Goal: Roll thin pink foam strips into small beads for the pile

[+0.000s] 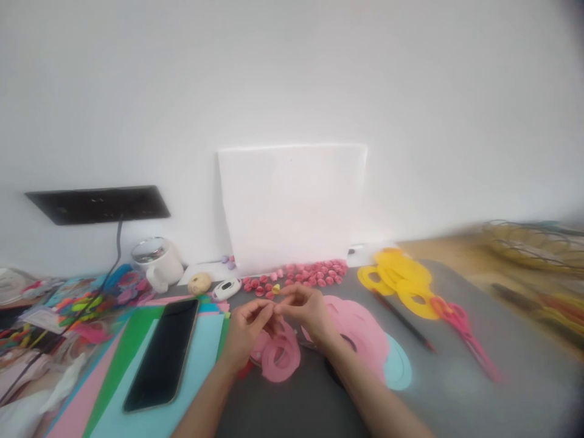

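My left hand (250, 331) and my right hand (308, 313) meet fingertip to fingertip above the dark mat. Both are closed in a pinch, on the end of a pink paper spiral (287, 368) whose loose coils hang below the fingers. The pinched end itself is mostly hidden. Just beyond the hands lie many small rolled pink paper flowers (319, 274). Beside my right forearm is a stack of pink scalloped paper pieces (365, 331), with light blue paper pieces (398, 365) partly under it.
A phone (164, 356) lies on coloured paper sheets (116, 371) at left, near a white mug (159, 261). Rightward are yellow paper cutouts (401, 280), a pencil (406, 322) and pink scissors (469, 334). A white board (292, 207) leans on the wall.
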### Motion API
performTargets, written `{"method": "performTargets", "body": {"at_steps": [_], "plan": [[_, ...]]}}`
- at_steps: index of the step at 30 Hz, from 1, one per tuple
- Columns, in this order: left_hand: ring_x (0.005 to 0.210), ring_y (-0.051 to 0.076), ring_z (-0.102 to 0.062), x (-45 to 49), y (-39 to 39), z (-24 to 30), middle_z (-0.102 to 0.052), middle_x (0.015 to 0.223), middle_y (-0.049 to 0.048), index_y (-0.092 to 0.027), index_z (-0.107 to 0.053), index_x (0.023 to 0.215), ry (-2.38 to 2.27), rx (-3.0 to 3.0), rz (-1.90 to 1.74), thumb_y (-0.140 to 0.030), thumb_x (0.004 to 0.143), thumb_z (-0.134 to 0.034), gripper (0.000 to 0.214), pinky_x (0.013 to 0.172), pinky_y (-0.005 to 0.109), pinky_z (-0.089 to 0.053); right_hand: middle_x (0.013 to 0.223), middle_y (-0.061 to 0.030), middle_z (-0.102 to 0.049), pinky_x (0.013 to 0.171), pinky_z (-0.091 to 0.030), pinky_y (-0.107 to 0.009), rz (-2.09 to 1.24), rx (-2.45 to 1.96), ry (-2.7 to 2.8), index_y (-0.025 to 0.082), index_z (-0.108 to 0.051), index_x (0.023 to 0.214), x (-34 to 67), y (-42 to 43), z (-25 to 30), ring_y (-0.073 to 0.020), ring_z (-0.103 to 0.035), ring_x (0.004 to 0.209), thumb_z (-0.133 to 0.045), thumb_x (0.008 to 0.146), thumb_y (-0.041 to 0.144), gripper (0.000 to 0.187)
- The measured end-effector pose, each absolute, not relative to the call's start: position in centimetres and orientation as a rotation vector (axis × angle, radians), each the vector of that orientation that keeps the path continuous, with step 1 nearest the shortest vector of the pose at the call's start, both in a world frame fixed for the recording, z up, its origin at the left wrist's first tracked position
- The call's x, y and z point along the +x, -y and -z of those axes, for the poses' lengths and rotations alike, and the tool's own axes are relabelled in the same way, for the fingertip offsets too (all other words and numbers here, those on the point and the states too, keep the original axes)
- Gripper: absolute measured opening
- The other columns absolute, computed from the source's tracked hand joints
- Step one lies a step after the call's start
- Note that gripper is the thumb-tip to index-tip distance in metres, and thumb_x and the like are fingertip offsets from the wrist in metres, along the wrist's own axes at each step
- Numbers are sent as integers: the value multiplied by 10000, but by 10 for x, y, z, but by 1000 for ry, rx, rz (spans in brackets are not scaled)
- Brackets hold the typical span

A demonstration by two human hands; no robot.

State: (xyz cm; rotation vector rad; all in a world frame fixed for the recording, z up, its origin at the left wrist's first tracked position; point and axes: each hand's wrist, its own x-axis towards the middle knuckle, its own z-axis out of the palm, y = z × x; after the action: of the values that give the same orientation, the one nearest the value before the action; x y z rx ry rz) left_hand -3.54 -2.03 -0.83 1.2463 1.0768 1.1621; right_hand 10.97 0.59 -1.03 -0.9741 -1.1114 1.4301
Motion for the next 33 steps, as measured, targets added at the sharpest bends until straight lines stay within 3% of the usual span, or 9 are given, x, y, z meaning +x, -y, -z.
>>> {"method": "performTargets", "body": {"at_steps": [7,16,20,26,33], "plan": [[545,180,-616,-34,21,-1,-658,610,50,-145,-680,715,-1043,1285,-1105,-361,772,-585,243,572,302,-523,518,23,-635,480,-450,-242,-1471,-930,1196,171,-648,720,115,-7,10,-125,-562,465,-814,501,307,307],[629,218,-657,-39,21,4,-695,684,84,-144,-729,841,-979,1339,-1004,-351,763,-612,251,647,352,-542,443,93,-447,425,-315,-186,-1592,-878,1306,173,-668,740,118,-10,15,-56,-383,421,-842,473,294,341],[641,216,-659,-39,23,1,-689,669,72,-157,-721,873,-923,1352,-948,-336,772,-608,235,656,343,-536,507,91,-434,445,-335,-192,-1668,-851,1328,171,-669,770,120,-8,10,-62,-412,455,-840,471,300,368],[684,199,-646,-37,25,-2,-700,722,69,-149,-723,812,-923,1494,-807,-305,765,-619,194,656,289,-510,645,29,-586,528,-451,-244,-1767,-879,1467,164,-669,821,121,-5,2,-122,-547,565,-839,456,294,423],[602,172,-619,-35,27,7,-690,617,27,-197,-760,746,-986,1544,-861,-240,730,-643,126,607,260,-495,723,-3,-611,567,-491,-260,-2029,-748,1422,146,-656,879,120,-7,14,-134,-577,623,-830,491,276,445]]}}
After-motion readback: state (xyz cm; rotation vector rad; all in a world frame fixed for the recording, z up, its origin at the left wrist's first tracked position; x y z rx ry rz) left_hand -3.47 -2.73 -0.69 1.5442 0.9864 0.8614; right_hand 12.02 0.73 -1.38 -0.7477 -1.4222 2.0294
